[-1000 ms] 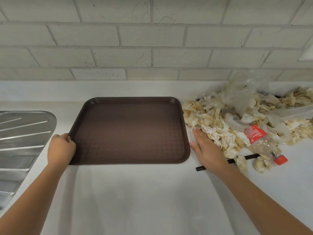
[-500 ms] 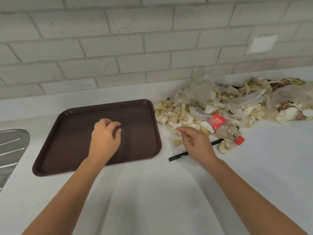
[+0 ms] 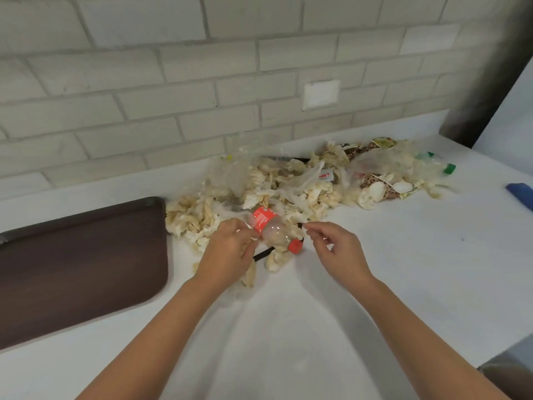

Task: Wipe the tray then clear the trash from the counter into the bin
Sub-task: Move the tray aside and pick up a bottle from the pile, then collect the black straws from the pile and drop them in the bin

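The left hand (image 3: 227,255) is curling its fingers (image 3: 240,230) against the labelled end of the bottle (image 3: 271,229); whether they are gripping is unclear. The right hand (image 3: 340,252) is hovering by the cap (image 3: 295,246), loosely bent, holding nothing. A loose grab risks rolling the bottle or scattering the tissue scraps (image 3: 288,192) beyond the fingers. The tray (image 3: 80,255) is lying well left of them on a white worktop (image 3: 288,327) below a brick wall (image 3: 173,82).

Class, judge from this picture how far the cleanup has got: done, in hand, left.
Done: the tray lies bare, though wiping cannot be confirmed. In hand: the left hand is at the red-capped bottle, the right hand just beside it, holding nothing. Left: the whole trash pile sits on the counter; no bin is in view.
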Demonstrator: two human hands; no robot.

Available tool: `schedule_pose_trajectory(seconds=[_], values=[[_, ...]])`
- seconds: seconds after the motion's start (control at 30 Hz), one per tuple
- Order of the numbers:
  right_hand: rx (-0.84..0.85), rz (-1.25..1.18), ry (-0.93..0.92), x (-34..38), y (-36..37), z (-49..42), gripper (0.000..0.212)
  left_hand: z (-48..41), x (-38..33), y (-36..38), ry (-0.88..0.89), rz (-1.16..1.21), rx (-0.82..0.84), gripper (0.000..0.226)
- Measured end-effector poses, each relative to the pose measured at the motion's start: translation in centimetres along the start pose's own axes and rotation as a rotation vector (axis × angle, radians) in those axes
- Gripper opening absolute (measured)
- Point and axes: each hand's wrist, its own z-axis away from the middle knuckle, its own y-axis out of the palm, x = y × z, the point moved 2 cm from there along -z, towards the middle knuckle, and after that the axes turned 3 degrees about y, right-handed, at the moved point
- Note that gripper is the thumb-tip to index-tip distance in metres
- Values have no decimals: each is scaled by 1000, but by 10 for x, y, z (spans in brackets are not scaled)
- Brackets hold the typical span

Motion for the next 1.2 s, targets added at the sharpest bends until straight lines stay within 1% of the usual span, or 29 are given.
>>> schedule_pose_trajectory(seconds=[0.17, 0.23, 0.33, 0.37, 0.47, 0.53, 0.63, 0.73, 0.8, 0.83, 0.93, 1.0, 1.03, 1.1, 1.2], values=[[49, 16, 26, -39, -54, -15, 27, -37, -36, 31, -3, -10, -33, 18], [75, 10, 29, -51, -70, -21, 28, -46, -44, 39, -18, -24, -44, 14], [127, 2, 20, -65, -81, -27, 28, -47, -51, 41, -117, -175, -44, 6], [146, -4, 19, -69, -82, -29, 27, -44, -50, 41, -178, -253, -6, 5], [212, -26, 19, -73, -75, -31, 28, -32, -40, 48, -412, -534, 329, 16], [255, -46, 20, -71, -66, -33, 29, -22, -32, 55, -456, -634, 472, 22], [274, -67, -3, -62, -54, -42, 30, -15, -22, 64, -447, -665, 510, 31], [271, -97, -25, -47, -46, -59, 29, -18, -19, 61, -369, -686, 537, 29], [226, -92, -63, -35, -44, -80, 27, -21, -19, 55, -333, -674, 545, 29], [182, -79, -88, -29, -45, -94, 25, -22, -19, 49, -346, -632, 537, 28], [-12, -22, -170, -14, -48, -152, 23, -31, -19, 27, -462, -397, 457, 17], [-78, 85, -177, -12, -41, -197, 22, -39, -21, 12, -505, -275, 419, 14], [-70, 174, -153, -15, -33, -220, 23, -43, -22, 5, -515, -212, 383, 14], [-1, 387, -92, -28, -13, -258, 25, -53, -22, -8, -522, -58, 260, 14], [194, 624, -7, -52, 16, -297, 33, -71, -15, -31, -505, 122, -17, 16]])
